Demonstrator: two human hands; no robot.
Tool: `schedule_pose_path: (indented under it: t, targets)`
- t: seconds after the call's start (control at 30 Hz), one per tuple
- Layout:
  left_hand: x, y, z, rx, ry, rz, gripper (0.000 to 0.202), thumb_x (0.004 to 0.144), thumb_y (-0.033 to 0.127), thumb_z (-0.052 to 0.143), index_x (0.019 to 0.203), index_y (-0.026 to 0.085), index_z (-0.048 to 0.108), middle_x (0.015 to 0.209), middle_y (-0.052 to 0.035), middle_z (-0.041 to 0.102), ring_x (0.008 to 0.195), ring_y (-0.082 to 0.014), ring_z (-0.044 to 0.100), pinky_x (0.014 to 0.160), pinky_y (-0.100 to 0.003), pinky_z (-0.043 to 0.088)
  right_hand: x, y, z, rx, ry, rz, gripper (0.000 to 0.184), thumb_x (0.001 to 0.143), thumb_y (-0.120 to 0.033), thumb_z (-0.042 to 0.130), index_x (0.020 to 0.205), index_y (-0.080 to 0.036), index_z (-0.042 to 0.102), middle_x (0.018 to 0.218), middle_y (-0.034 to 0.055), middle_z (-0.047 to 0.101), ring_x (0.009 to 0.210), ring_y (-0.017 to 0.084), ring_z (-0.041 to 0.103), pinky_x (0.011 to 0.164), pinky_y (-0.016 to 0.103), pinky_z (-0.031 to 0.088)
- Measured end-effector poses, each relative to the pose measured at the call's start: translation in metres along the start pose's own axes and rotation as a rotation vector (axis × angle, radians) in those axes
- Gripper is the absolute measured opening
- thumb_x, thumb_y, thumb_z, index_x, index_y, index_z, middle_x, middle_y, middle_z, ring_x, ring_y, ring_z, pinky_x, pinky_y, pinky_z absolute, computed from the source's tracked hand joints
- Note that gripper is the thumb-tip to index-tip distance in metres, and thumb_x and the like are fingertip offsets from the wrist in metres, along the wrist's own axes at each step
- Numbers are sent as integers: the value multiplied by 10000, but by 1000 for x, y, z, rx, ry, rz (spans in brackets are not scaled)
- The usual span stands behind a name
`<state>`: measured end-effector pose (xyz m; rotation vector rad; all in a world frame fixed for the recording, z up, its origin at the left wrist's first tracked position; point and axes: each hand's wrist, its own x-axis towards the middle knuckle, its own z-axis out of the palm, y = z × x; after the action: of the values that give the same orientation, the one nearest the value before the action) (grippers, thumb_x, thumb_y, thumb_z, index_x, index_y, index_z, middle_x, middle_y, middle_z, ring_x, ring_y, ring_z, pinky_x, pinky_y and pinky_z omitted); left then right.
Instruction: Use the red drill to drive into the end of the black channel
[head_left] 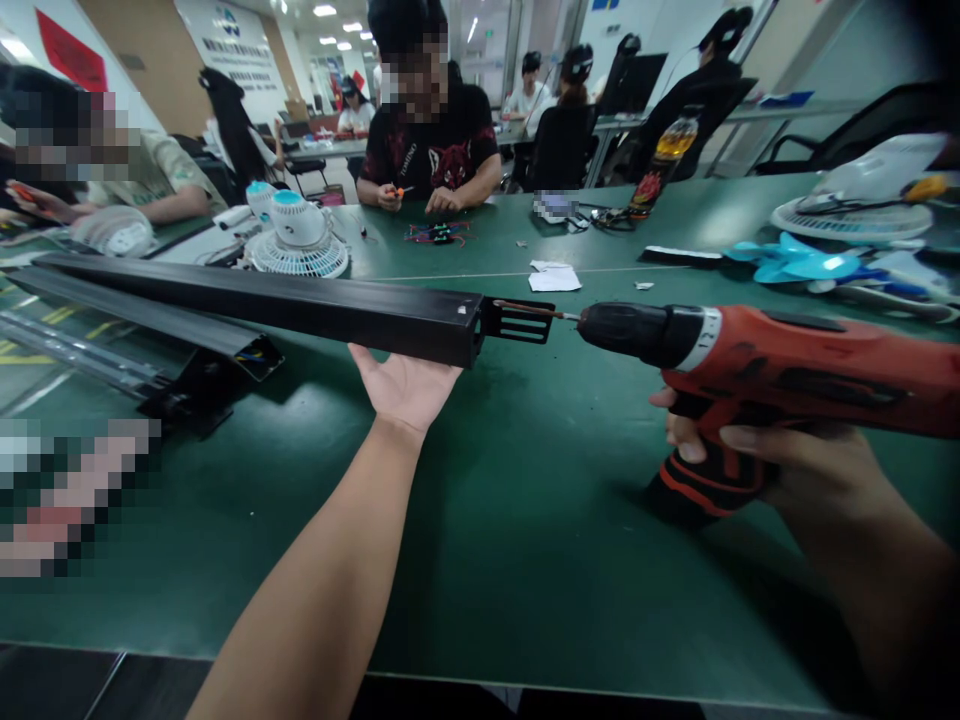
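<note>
My left hand (412, 388) supports a long black rectangular housing (360, 310) from below near its right end. The thumb rests along its near underside, and the other fingers are hidden behind it. A slotted black bracket (521, 322) sticks out of that end. My right hand (795, 460) is wrapped around the handle of a red and black cordless drill (817, 360). The drill points left, and its bit overlaps the bracket and reaches toward the housing's end. Whether the tip touches a screw I cannot make out.
A second black housing (165, 310) with wires at its open end lies to the left. White fans (300, 235), a scrap of paper (555, 276), blue fan blades (795, 260) and a bottle (671, 150) are farther back. A person (431, 130) sits across the green table (525, 560).
</note>
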<state>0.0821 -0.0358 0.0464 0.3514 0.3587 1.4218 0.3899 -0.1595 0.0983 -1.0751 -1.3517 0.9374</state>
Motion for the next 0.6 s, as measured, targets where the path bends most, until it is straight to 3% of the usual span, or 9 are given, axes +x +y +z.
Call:
schedule_pose_path:
  t: [0.13, 0.37, 0.6]
  targets:
    - [1, -1, -1, -32, -22, -6, 917, 1211, 898, 294, 1881, 357, 611, 1863, -146, 741, 1896, -458, 512, 1438, -701, 545, 0, 2, -1, 9, -29, 13, 308, 663, -229, 645, 947, -164, 747, 541, 62, 656, 452, 215, 551, 383, 345, 428]
    - [0, -2, 2, -18, 2, -5, 957, 1217, 906, 222, 1880, 338, 615, 1902, -145, 709, 1941, -422, 451, 1469, -683, 532, 0, 4, -2, 37, -49, 4, 305, 678, -220, 653, 960, -174, 759, 535, 52, 653, 463, 212, 553, 395, 348, 446]
    - [1, -3, 0, -49, -3, -7, 986, 1209, 935, 230, 1892, 322, 592, 1907, -172, 698, 1958, -444, 415, 1504, -708, 484, 0, 2, -1, 40, -34, 4, 303, 670, -219, 664, 951, -176, 769, 539, 55, 669, 460, 206, 557, 400, 342, 454]
